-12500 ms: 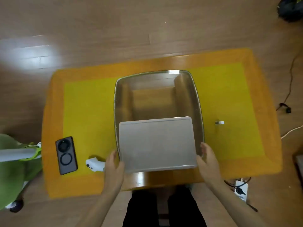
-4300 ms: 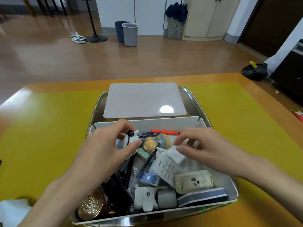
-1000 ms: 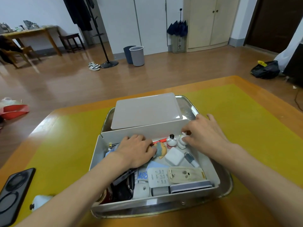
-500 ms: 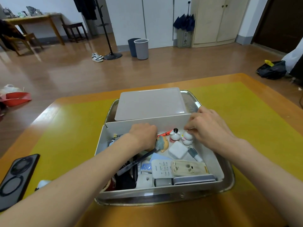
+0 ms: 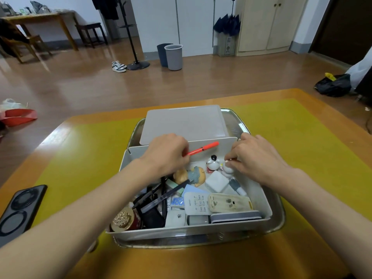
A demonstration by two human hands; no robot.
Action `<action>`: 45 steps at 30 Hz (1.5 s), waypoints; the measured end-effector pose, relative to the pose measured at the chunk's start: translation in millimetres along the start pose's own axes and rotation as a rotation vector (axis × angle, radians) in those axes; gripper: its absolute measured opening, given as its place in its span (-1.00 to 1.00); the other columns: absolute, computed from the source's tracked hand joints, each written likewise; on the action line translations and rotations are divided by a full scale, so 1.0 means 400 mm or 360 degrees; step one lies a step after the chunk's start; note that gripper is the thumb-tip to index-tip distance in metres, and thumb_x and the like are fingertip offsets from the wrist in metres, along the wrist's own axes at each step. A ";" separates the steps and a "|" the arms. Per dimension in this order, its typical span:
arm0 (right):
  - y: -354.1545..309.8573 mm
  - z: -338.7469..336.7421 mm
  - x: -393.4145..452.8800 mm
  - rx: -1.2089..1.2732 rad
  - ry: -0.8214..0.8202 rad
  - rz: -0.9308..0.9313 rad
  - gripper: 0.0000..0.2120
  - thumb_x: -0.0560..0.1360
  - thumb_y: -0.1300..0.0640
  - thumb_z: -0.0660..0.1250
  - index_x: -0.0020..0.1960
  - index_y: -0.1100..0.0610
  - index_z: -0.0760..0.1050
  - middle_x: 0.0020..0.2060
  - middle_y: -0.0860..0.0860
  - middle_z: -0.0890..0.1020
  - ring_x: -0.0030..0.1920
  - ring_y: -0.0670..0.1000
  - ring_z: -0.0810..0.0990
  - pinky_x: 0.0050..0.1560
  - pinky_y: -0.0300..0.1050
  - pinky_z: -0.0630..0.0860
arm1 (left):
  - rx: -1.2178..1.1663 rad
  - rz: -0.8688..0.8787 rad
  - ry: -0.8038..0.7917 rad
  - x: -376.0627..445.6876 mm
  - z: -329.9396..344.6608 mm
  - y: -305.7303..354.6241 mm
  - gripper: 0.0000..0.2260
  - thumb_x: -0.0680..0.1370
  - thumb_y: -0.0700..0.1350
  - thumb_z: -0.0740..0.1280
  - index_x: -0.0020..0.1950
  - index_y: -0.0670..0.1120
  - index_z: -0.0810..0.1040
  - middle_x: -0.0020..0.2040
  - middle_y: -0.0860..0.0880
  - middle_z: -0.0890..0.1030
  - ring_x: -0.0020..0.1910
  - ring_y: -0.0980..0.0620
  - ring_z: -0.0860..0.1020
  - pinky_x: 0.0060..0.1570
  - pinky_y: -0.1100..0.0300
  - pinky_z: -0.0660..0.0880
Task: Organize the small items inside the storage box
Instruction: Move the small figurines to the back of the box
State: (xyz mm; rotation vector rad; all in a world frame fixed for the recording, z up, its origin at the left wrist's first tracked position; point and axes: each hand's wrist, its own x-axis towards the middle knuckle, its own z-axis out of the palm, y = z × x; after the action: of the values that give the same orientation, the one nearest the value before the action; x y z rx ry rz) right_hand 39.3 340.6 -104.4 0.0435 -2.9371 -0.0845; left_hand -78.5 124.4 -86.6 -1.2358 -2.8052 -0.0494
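Observation:
A white storage box (image 5: 261,200) full of small items sits in a metal tray (image 5: 279,216). My left hand (image 5: 167,154) grips an orange pen (image 5: 203,149) and holds it raised over the box's far wall. My right hand (image 5: 255,158) pinches a small white figurine (image 5: 227,170) at the far right of the box. Another white figurine with a black top (image 5: 212,164) stands beside it. A yellow doll (image 5: 191,176), a white adapter (image 5: 216,181), remotes (image 5: 217,203), dark pens (image 5: 161,196) and a gold-lidded jar (image 5: 124,218) lie in the box.
The box's grey lid (image 5: 183,123) lies across the far end of the tray. A black phone (image 5: 20,208) lies on the yellow mat (image 5: 302,141) at the left. Beyond the table are bins (image 5: 173,56), a coat stand and shoes.
My left hand has lifted the orange pen out from among the items. My right hand stays on the small white figurine at the far right.

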 end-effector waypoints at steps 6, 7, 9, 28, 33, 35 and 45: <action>-0.009 -0.013 0.002 0.0027 0.0139 0.0194 -0.81 0.50 -0.02 0.31 -0.16 0.01 0.67 -0.31 -0.03 0.60 -0.10 0.05 0.49 -0.34 -0.09 0.20 | 0.0105 -0.0211 0.0108 -0.121 -0.049 -0.065 -0.87 0.45 0.09 0.37 -0.16 0.06 0.63 -0.26 0.07 0.63 -0.25 -0.05 0.59 -0.31 0.13 0.54; -0.014 -0.013 0.003 0.0065 0.0138 0.0253 -0.83 0.49 0.00 0.31 -0.13 0.00 0.67 -0.29 0.00 0.60 -0.09 0.08 0.53 -0.35 -0.09 0.21 | 0.0110 -0.0272 0.0046 -0.139 -0.040 -0.070 -0.87 0.44 0.10 0.39 -0.17 0.07 0.63 -0.24 0.06 0.63 -0.23 -0.05 0.59 -0.31 0.13 0.53; -0.024 -0.012 0.006 0.0117 0.0126 0.0326 -0.83 0.49 0.03 0.30 0.00 0.01 0.64 -0.21 0.04 0.61 -0.08 0.14 0.58 -0.31 -0.08 0.30 | 0.0089 -0.0371 -0.0072 -0.162 -0.015 -0.073 -0.87 0.44 0.10 0.40 -0.17 0.07 0.62 -0.21 0.06 0.64 -0.18 -0.05 0.60 -0.25 0.12 0.55; -0.022 -0.020 0.029 -0.0047 -0.0194 -0.0079 -0.79 0.55 -0.11 0.27 0.11 -0.17 0.64 0.01 -0.14 0.65 0.14 0.00 0.43 0.29 0.12 0.22 | -0.0406 -0.0091 -0.0173 0.020 0.040 0.119 -0.72 0.52 0.20 0.32 0.17 0.14 0.56 0.04 0.02 0.65 0.06 -0.09 0.58 -0.08 0.06 0.47; -0.006 -0.029 0.020 -0.0108 -0.0220 -0.0096 -0.85 0.53 -0.05 0.31 0.00 -0.16 0.65 -0.11 -0.12 0.62 0.00 -0.02 0.41 0.32 0.12 0.15 | -0.0440 -0.0093 -0.0015 0.028 0.066 0.097 -0.79 0.52 0.01 0.33 0.13 0.16 0.62 -0.04 0.08 0.69 0.00 -0.09 0.60 -0.18 0.11 0.46; -0.003 -0.030 0.010 -0.0114 -0.0224 -0.0138 -0.84 0.56 -0.04 0.30 0.03 -0.19 0.65 -0.10 -0.15 0.55 0.00 -0.03 0.37 0.37 0.16 0.13 | -0.0381 -0.0023 0.0003 0.024 0.065 0.089 -0.78 0.54 -0.05 0.31 0.14 0.15 0.63 -0.03 0.07 0.68 0.01 -0.11 0.59 -0.20 0.12 0.42; 0.002 -0.041 -0.033 0.0012 0.0019 -0.0073 -0.62 0.47 0.15 0.27 0.22 -0.05 0.65 0.09 -0.08 0.61 0.16 0.04 0.48 0.33 0.01 0.29 | -0.0396 -0.0003 0.0177 0.042 0.053 0.094 -0.71 0.56 -0.12 0.19 0.18 0.07 0.63 0.09 0.03 0.66 0.11 -0.12 0.57 -0.02 0.02 0.52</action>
State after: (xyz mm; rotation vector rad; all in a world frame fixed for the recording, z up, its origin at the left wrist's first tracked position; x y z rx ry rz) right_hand 55.5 341.1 -91.0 0.1120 -2.9252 -0.0796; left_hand -63.1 163.2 -106.3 -1.2333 -2.7670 -0.4659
